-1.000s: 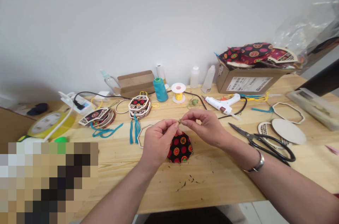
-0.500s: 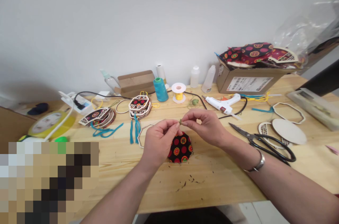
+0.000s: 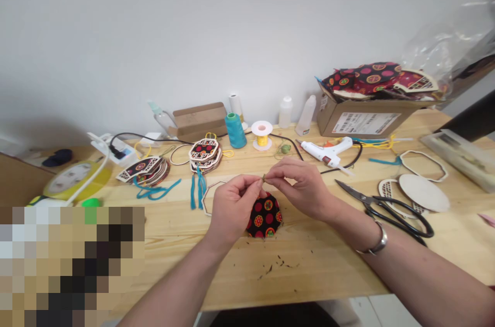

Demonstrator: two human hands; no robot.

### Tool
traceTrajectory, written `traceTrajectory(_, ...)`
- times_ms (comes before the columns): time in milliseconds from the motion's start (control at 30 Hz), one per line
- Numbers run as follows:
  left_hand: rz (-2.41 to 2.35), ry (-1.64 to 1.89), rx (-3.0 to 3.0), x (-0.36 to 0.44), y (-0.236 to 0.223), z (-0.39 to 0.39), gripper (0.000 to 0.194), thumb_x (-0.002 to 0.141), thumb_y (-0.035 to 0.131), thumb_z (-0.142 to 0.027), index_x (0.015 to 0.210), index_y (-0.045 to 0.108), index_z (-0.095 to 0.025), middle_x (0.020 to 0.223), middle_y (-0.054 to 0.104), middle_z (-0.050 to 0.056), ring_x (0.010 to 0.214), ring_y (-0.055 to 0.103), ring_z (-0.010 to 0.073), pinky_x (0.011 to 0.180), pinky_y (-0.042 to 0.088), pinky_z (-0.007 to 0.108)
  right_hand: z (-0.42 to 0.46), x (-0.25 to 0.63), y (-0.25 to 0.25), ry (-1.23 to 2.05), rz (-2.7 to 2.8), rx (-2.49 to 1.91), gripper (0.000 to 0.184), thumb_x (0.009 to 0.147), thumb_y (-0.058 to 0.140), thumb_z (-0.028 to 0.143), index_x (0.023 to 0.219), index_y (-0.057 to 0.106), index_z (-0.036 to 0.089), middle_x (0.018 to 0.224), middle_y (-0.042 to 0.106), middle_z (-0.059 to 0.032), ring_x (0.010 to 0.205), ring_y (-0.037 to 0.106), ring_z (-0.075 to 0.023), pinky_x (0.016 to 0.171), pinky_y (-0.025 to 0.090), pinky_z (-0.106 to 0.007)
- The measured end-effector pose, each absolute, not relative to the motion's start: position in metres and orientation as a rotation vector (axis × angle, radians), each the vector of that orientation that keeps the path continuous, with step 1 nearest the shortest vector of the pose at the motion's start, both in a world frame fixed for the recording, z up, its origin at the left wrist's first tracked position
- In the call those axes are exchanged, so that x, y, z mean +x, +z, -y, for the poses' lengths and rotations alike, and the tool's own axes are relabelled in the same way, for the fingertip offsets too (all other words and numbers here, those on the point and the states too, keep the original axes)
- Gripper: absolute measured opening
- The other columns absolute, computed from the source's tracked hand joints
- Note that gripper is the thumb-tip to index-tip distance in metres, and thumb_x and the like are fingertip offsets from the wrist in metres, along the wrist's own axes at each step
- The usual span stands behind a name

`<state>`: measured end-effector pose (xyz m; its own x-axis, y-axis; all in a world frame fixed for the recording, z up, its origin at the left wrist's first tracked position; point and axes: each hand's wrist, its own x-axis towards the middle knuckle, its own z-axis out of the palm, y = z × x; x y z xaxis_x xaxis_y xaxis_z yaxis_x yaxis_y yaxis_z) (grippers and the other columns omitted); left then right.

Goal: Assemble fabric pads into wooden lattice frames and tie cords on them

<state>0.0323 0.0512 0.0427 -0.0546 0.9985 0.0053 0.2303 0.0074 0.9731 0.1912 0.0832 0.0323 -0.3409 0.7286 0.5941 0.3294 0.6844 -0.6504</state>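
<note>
My left hand [image 3: 235, 203] and my right hand [image 3: 299, 185] meet fingertip to fingertip, both closed in a pinch. Between them is a small olive-green piece [image 3: 264, 178], mostly covered by the fingers; its colour matches the green cord [image 3: 285, 148] coiled behind. Just below the fingers lies a round, black patterned fabric piece [image 3: 266, 216] with red and orange dots. Its upper left edge is hidden behind my left hand. A thin pale octagonal frame [image 3: 207, 203] shows partly beside my left hand.
Black-handled scissors [image 3: 386, 211] lie right of my right arm, near a pale oval disc [image 3: 423, 192]. A white glue gun [image 3: 327, 151], a yellow spool [image 3: 262, 136] and a teal thread cone [image 3: 235, 131] stand behind. A cardboard box [image 3: 363, 115] holds fabric pieces at back right.
The pinched fingers have shifted only very slightly, and both hands keep the small green piece between them. The whole view has moved a few pixels; the objects on the table stay put.
</note>
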Motion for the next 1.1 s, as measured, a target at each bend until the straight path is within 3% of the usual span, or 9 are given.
traceTrajectory(367,-1.356,1.15,1.284,0.03,0.038,-0.053,0.011,0.076,0.063,-0.026,0.076,0.068,-0.016,0.061,0.066,-0.002,0.059,0.059,0.0099,0.061,0.047,0.019,-0.08,0.188,0.03,0.541,1.975,-0.818,0.011,0.083,0.056,0.014,0.078,0.066,0.017,0.073,0.066,-0.0044,0.07,0.059,-0.0132,0.065,0.047,-0.026)
traceTrajectory(733,-1.248,1.13,1.173,0.028,0.03,-0.055,0.014,0.079,0.062,-0.029,0.073,0.065,-0.017,0.061,0.063,-0.003,0.044,0.037,0.0033,0.043,0.03,0.017,-0.083,0.19,0.029,0.542,1.902,-0.834,0.009,0.084,0.058,0.015,0.077,0.064,0.017,0.072,0.065,-0.0033,0.068,0.058,-0.0126,0.065,0.046,-0.026)
traceTrajectory(1100,-1.356,1.124,1.295,0.031,0.037,-0.052,0.012,0.079,0.062,-0.027,0.074,0.067,-0.017,0.059,0.063,-0.004,0.049,0.047,0.0057,0.051,0.038,0.017,-0.083,0.189,0.031,0.548,1.889,-0.838,0.009,0.083,0.059,0.015,0.077,0.065,0.017,0.071,0.066,-0.0028,0.068,0.058,-0.0125,0.065,0.047,-0.026)
